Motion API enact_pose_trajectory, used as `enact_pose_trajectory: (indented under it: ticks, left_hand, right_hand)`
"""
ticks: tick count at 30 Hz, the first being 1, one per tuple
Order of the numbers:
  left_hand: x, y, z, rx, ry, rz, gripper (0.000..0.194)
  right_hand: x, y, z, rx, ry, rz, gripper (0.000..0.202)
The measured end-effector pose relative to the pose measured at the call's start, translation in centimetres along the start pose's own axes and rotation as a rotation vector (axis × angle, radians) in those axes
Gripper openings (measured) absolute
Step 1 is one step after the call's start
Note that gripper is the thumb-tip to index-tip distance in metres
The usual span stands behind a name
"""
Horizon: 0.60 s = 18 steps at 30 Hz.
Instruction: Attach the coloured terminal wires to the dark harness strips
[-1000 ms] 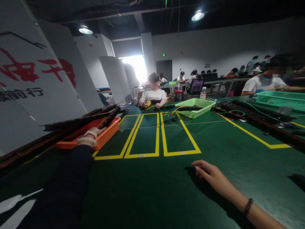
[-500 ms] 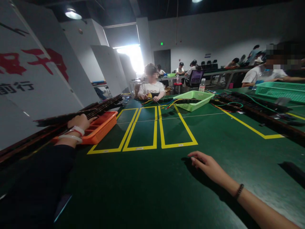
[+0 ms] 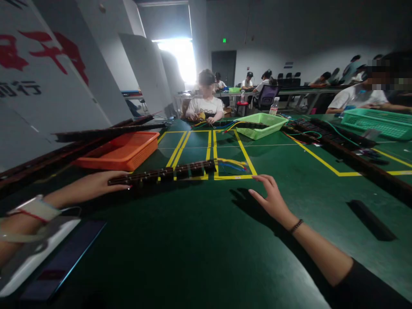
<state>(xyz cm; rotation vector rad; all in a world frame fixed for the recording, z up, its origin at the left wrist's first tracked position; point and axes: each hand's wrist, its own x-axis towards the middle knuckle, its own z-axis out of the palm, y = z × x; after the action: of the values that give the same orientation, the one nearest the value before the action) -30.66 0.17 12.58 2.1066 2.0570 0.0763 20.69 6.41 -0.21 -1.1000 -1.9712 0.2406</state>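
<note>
My left hand is closed around the near end of a dark cable drag chain, thumb toward me. The chain reaches rightward over the yellow-taped rectangles, and yellow and blue wires stick out of its far end. Just beyond it sits an orange basket. My right hand hovers over the green table, fingers apart and holding nothing, a little right of the wire ends.
A phone lies at the lower left. More dark chains are stacked behind the orange basket. Toward the back are a light green basket and a seated person. A dark strip lies on the right.
My left hand has come back from the orange basket and stacked chains with a cable drag chain in it. My right hand has shifted slightly up in view, still open.
</note>
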Motion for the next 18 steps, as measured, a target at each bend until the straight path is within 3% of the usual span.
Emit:
enact_pose_trajectory:
  ticks: [2,5,11,15,18]
  left_hand:
    - [-0.6,1.0,1.7,-0.001,-0.126,0.108,0.076]
    - [-0.5,2.2,3.6,0.024,-0.195,0.217,0.066]
    - [2.3,1.8,5.2,0.073,-0.150,0.313,0.063]
    - [3.5,1.5,5.1,0.156,-0.102,0.378,0.059]
    - [3.1,3.3,4.6,0.251,-0.023,0.445,0.061]
  right_hand:
    - [0.0,0.4,-0.2,-0.102,0.035,-0.034,0.053]
    - [0.1,0.8,-0.4,-0.187,-0.110,-0.104,0.052]
    - [0.3,0.5,-0.3,-0.195,-0.409,-0.141,0.032]
    - [0.2,0.1,-0.3,-0.180,-0.451,-0.170,0.030]
    - [0.2,-0.1,-0.2,-0.162,-0.456,-0.165,0.027]
